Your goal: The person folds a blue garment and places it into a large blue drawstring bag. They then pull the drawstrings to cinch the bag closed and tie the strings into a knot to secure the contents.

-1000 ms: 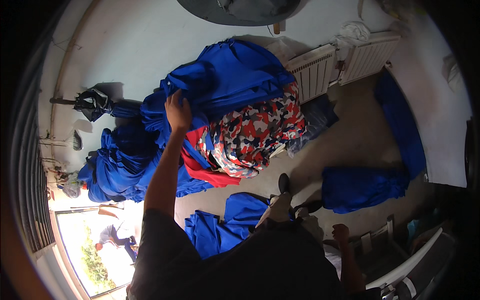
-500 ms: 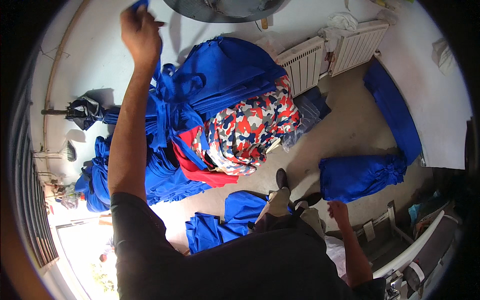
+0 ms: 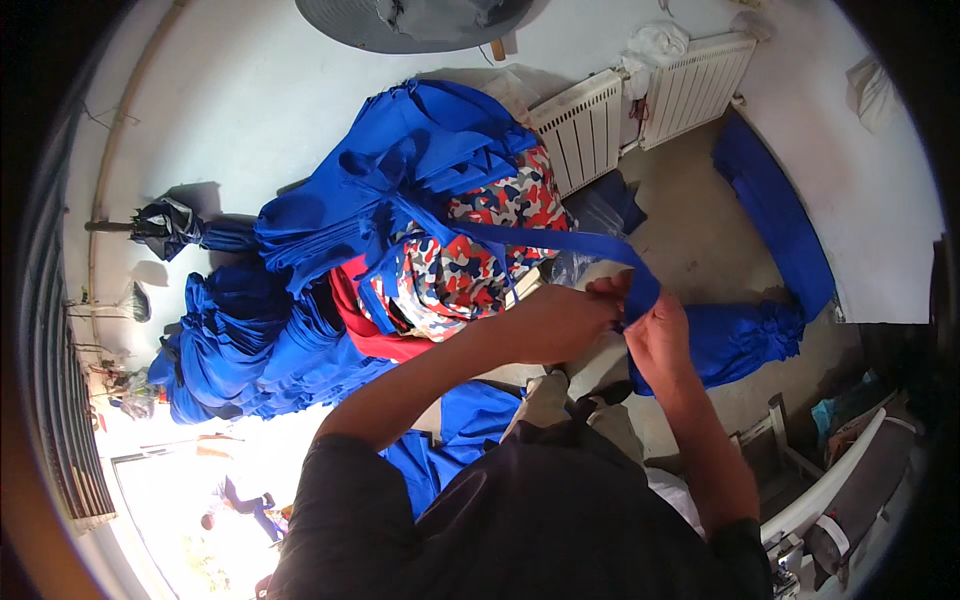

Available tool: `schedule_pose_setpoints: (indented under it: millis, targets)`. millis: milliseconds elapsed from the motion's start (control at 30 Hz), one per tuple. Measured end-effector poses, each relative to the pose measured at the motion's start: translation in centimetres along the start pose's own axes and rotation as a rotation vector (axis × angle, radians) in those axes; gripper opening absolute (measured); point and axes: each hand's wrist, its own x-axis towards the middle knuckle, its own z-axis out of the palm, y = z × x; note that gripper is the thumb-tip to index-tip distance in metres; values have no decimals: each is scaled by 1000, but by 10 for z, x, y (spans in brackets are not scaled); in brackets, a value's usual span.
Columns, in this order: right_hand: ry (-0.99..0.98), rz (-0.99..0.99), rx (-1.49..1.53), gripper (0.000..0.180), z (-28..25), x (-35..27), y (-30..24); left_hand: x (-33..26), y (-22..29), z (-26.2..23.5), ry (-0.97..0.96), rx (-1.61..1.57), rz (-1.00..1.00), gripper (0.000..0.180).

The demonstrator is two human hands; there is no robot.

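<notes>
A long blue fabric strap [image 3: 560, 240] runs from the bundled blue cloth [image 3: 430, 125] across to my two hands, which are close together right of centre. My left hand [image 3: 568, 322] is closed with its fingertips on the strap, and my right hand [image 3: 660, 335] pinches it where it folds over. The blue cloth lies gathered in layers on a red, white and navy camouflage-patterned fabric [image 3: 440, 285]. A red cloth [image 3: 375, 335] shows beside that fabric.
More blue bundles [image 3: 240, 330] are heaped on the left. A blue sack-like bundle [image 3: 730, 345] lies beyond my right hand. Blue cloth [image 3: 470, 410] lies near my feet. White radiators [image 3: 580, 130] line the wall; a grey fan-like round object [image 3: 420, 25] is at the top.
My left hand has come down from the upper left to the right, beside my right hand. The right hand has risen slightly to meet it. The strap now stretches rightward to both hands.
</notes>
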Motion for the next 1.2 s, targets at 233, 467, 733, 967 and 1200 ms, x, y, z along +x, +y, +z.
schedule_pose_setpoints:
  millis: [233, 467, 733, 967, 1200]
  targets:
    - [-86, -56, 477, 56, 33, -11, -23, -43, -94, 34, 480, 32, -156, 27]
    - [-105, -132, 317, 57, 18, -46, -102, -129, -238, -22, 621, 800, -654, 57]
    - [619, -902, -435, 31, -75, -179, -281, -188, -273, -95, 668, 863, -519, 22]
    - [1102, -991, -625, 24, -229, -339, -416, -242, -371, -224, 764, 778, -1097, 33]
    - [583, -789, -261, 35, -127, -251, -275, -206, -311, -277, 279, 562, -510, 58]
